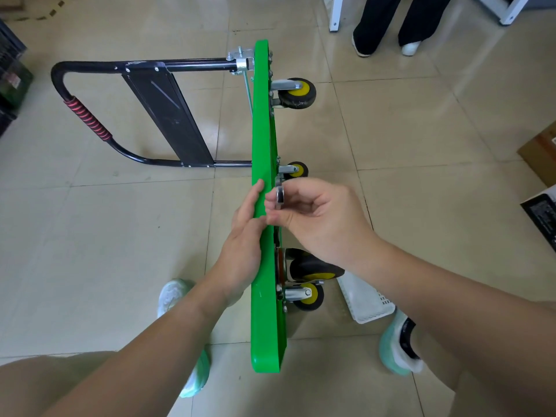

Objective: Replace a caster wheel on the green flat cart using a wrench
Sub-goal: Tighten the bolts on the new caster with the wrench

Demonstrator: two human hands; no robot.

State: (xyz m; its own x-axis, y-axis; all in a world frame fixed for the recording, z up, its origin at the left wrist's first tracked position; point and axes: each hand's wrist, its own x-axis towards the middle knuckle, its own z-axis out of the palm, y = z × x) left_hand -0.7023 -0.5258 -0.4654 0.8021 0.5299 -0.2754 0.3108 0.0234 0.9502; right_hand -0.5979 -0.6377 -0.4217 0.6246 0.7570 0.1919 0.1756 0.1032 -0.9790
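Note:
The green flat cart (264, 139) stands on its side edge on the tiled floor, its black folding handle (90, 121) lying out to the left. Yellow-hubbed caster wheels stick out to the right: one far (296, 93), one in the middle (296, 170), and two near ones (313, 267) (308, 296). My left hand (243, 242) rests flat against the deck's left face with straight fingers. My right hand (316, 218) pinches a small metal wrench (279, 195) close to the deck's underside, just below the middle caster.
A white plastic basket (367, 299) lies on the floor right of the near casters, by my right foot. Another person's legs (388, 22) stand at the top right beside white furniture legs. Boxes (541, 176) sit at the right edge, dark crates at the far left.

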